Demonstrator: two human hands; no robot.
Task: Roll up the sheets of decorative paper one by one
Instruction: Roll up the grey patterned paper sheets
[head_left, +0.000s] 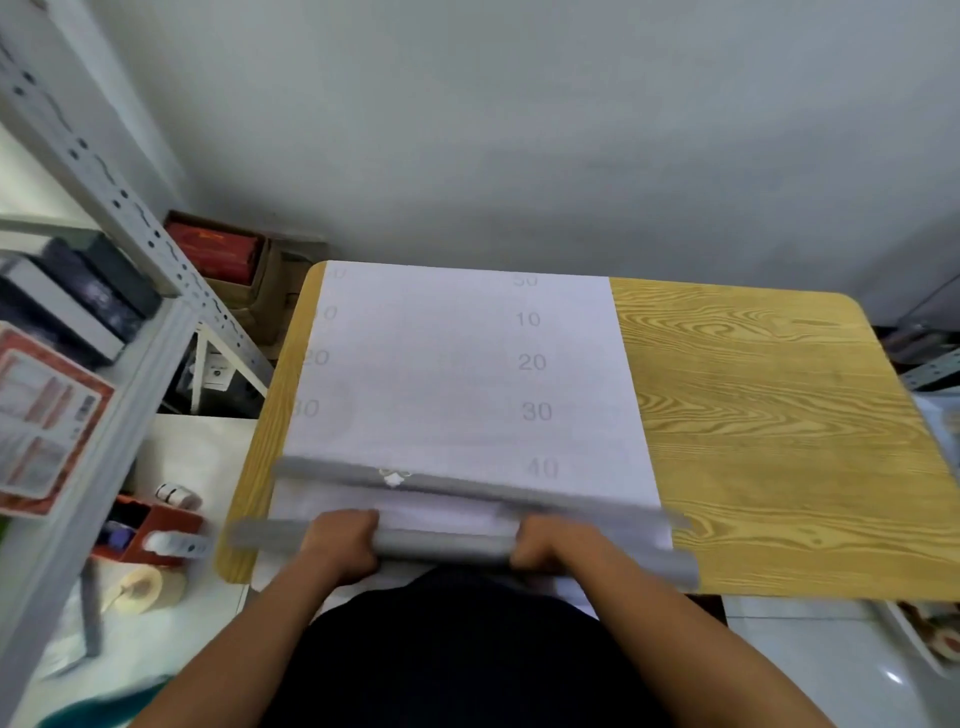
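Head view, near to far. Left hand (340, 543) and right hand (553, 545) low in centre frame, both curled around a grey paper roll (441, 543) lying crosswise at the near edge of the wooden table (769, 415). Roll ends sticking out past both fists, left end overhanging the table's lower-left corner, right end reaching the bare wood. Motion blur on the roll; tightness of the wrap not readable.

Just beyond the fists, a second grey roll (467, 480) with a small white motif, resting across a flat sheet (457, 364). Whether a finished roll or a curled edge of that sheet: cannot tell.

Flat sheet white side up, printed with scale numbers, running from mid-frame to the table's far edge. Judged: task early to midway, one roll in hand, at least this sheet left to roll; count of sheets underneath not visible.

Room: right half of the table bare wood, likely the best spot for parking finished rolls. Left side tight, sheet close to the table's left edge, metal shelving (130, 208) in the upper left nearby. Wall directly behind the far edge.
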